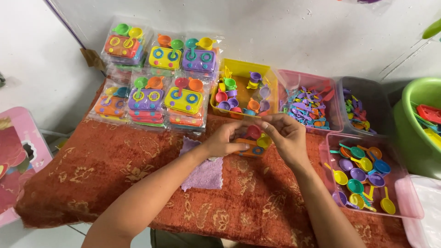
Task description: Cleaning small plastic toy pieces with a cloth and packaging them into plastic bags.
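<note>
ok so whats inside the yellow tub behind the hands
The yellow tub holds small toy pots in purple, green, red and orange. Its front part is hidden behind the left hand and right hand.

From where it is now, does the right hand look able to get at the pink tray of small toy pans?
Probably yes. The right hand is busy with the left hand on an orange toy piece, but the open pink tray lies just to its right, nothing between.

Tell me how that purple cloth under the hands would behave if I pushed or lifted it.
The purple cloth lies flat and slightly rumpled on the red patterned table cover, so it is probably floppy and would drape when lifted. It looks thin and light. Pushed, it would likely bunch up rather than slide, since both surfaces look textured.
</note>
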